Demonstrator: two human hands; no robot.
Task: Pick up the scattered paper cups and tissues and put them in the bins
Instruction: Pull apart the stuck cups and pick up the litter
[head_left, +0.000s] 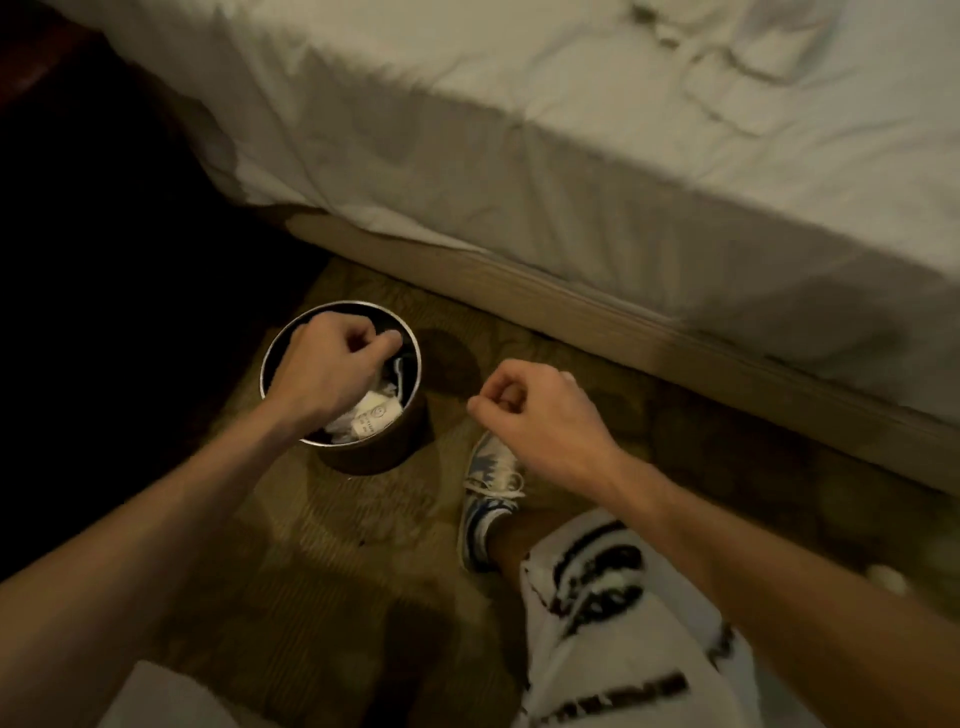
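Note:
A small round dark bin (387, 452) with a shiny rim stands on the carpet beside the bed. Inside it lie a white paper cup (375, 415) with a printed logo and crumpled white tissue (340, 427). My left hand (332, 364) hovers right over the bin's mouth, fingers curled shut, with nothing visible in them. My right hand (540, 410) is to the right of the bin, over my shoe, in a loose fist with nothing seen in it.
A bed (597, 156) with a rumpled white sheet runs along the top and right. My foot in a white and blue sneaker (491, 499) stands just right of the bin. Dark furniture (78, 234) fills the left. A small white scrap (889, 578) lies on the carpet at far right.

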